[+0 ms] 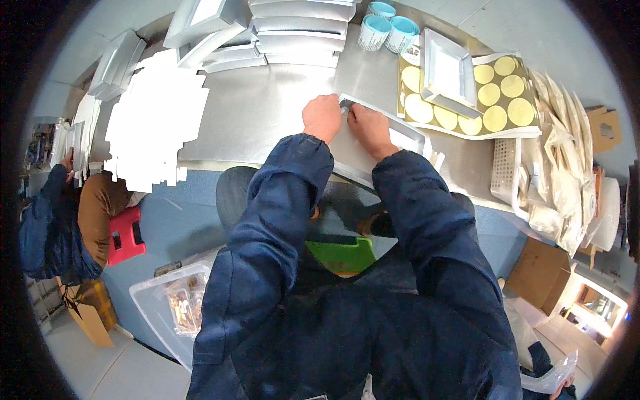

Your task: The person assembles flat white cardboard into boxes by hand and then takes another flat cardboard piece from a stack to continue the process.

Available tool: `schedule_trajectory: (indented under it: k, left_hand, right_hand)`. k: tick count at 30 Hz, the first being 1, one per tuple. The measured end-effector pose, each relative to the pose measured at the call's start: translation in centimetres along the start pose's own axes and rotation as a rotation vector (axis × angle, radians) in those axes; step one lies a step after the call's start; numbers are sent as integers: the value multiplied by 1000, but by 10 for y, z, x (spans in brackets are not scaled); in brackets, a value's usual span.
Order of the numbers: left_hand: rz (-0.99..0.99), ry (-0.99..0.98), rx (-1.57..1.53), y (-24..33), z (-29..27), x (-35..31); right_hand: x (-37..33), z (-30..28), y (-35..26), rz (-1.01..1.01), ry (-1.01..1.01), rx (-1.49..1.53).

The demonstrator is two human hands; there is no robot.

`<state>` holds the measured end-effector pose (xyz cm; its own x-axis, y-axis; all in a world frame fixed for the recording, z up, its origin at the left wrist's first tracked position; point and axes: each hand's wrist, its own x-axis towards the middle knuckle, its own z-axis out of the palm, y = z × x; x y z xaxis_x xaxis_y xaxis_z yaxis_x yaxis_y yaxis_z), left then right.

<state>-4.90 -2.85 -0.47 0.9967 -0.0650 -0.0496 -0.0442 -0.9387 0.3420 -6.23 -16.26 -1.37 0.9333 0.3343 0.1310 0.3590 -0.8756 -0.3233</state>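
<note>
Grey tray point(355, 152) at near edge of steel bench point(247, 110), 12 o'clock from torso. Left hand point(322, 118) curled at tray's 10 o'clock corner; right hand point(371, 130) curled, fingers dipping inside. Fingertips hidden, can't tell if either grips. From tray: blue-lidded tubs point(375, 28) 12 o'clock, sticker sheet point(490, 95) 2 o'clock, white card blanks point(157, 120) 9 o'clock, stacked boxes point(300, 40) 11 o'clock.

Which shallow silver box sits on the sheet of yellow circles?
The open box right of the blue-lidded tubs. Only it rests on the sheet; another box is at the left hand and right hand.
</note>
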Motion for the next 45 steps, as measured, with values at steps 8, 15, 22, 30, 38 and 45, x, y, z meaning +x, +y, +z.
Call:
schedule_trajectory:
  k: [8, 15, 22, 30, 38, 45]
  left_hand:
    - [30, 47, 4, -1, 2, -1]
    - [23, 2, -39, 1, -1, 4]
    - [25, -15, -49, -1, -1, 3]
    - [17, -43, -106, -1, 1, -2]
    - [-317, 26, -890, 12, -35, -54]
    - [-284, 409, -1183, 53, -26, -138]
  right_hand:
    - [-5, -8, 9, -314, 8, -219]
    - [5, -1, -9, -254, -64, -375]
    - [9, -5, -4, -253, -121, -333]
    - [-4, -15, 7, -252, -87, -310]
    - [-63, -76, 8, 650, -8, 1379]
    - [-98, -92, -42, 760, 355, 1894]
